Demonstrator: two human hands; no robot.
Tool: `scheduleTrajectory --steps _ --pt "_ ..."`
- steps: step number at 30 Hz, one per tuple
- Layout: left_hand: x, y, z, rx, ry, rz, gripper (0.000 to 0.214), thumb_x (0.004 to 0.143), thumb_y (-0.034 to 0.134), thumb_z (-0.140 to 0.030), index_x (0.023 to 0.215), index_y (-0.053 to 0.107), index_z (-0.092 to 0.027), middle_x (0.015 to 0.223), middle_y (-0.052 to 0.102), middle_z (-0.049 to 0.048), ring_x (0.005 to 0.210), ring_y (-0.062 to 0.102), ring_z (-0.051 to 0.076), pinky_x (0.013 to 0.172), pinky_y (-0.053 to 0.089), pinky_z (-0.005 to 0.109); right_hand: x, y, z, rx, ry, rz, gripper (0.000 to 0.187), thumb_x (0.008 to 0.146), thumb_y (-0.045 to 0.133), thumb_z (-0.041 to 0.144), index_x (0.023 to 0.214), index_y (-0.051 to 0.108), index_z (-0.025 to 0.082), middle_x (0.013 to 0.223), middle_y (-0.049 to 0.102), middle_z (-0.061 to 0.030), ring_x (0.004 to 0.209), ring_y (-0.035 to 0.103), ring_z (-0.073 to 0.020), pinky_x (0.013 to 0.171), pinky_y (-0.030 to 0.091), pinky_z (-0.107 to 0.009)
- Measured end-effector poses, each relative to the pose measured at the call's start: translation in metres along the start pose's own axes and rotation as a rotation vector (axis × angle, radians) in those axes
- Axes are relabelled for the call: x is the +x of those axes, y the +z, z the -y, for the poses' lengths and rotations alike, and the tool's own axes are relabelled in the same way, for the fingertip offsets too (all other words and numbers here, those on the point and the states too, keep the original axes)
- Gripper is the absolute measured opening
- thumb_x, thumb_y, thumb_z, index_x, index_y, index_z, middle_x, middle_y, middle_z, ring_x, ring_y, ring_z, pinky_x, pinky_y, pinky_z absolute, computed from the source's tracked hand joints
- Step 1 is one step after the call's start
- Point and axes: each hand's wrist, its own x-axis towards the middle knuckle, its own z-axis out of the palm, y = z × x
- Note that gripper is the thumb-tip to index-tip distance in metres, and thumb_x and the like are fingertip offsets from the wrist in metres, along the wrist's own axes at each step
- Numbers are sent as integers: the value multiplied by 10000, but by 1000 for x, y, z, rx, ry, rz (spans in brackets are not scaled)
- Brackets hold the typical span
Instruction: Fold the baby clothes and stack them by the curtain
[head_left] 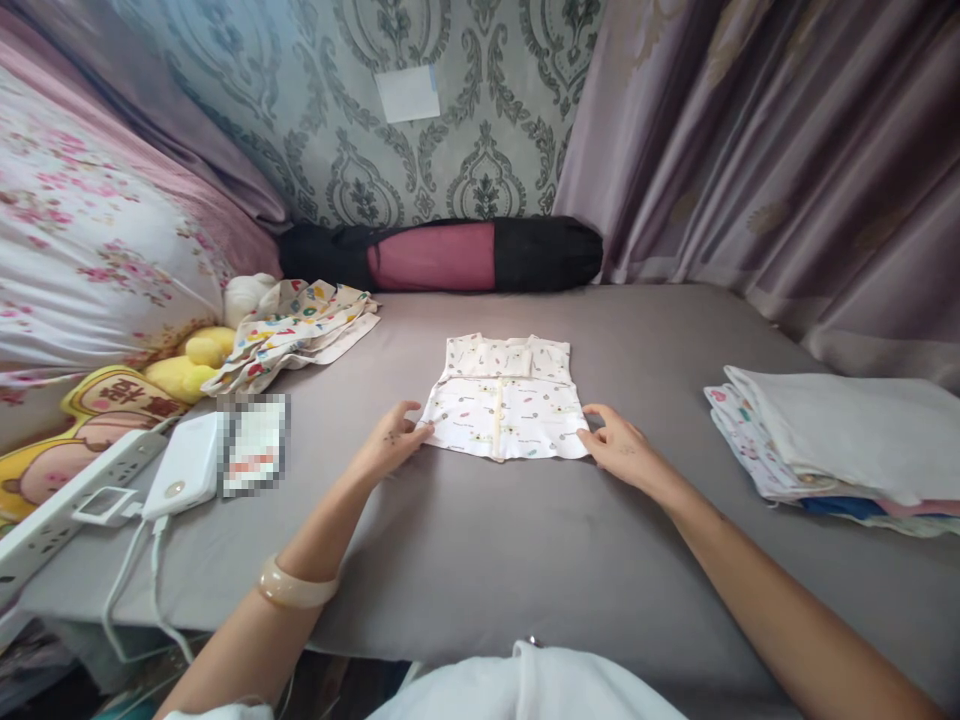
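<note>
A small white baby garment (465,415) with tiny prints lies flat on the grey-covered surface, its top part folded over and a pale yellow strip running down its middle. At its lower left corner, my left hand (391,440) pinches the edge between thumb and fingers. My right hand (621,448) does the same at the lower right corner. Parts of the fingertips are hidden at the cloth's edge.
A stack of folded cloths (832,430) lies at right. To the left are a crumpled printed cloth (300,325), yellow plush toys (180,375), a white power bank (185,465) with cables, and a power strip (82,500). A long black-and-pink bag (435,255) lies along the wall.
</note>
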Motion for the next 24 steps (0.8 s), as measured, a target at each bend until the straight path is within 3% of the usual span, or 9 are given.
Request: scheduleTrajectory --steps 4,7,10,17,24 --pt "-5 0 -4 -82 29 65 613 667 686 -481 1202 543 -218 634 581 -61 608 572 142 577 414 245 -3 -2 -2 188 -14 99 386 856 526 324 1217 586 201 566 568 74 501 561 -129 535 400 -242" --pt "-4 -1 -7 -125 36 118 537 662 705 -481 1125 626 -220 674 626 -31 600 566 131 564 401 237 -2 -5 2 337 -14 177 288 834 561 345 1033 688 180 607 605 35 539 586 -122 502 389 -223" --pt "-1 -1 -12 -188 41 138 435 655 726 -490 982 703 -204 735 664 8 613 567 128 566 405 241 -1 -10 10 488 10 217 283 800 628 376 977 718 174 749 697 -22 624 627 -123 504 412 -204" --pt "9 3 -28 -426 103 -17 446 621 787 -504 911 738 -169 824 711 71 655 600 145 592 450 263 8 -9 19 830 -22 72 331 789 679 415 1049 718 215 1143 712 -80 954 701 -207 722 556 -275" --pt "18 14 -37 -534 251 -59 472 775 692 -539 1090 698 -187 1128 711 110 957 666 211 759 507 294 16 0 22 801 -196 35 495 834 593 352 1320 569 256 1347 611 -77 1245 569 -244 961 522 -401"
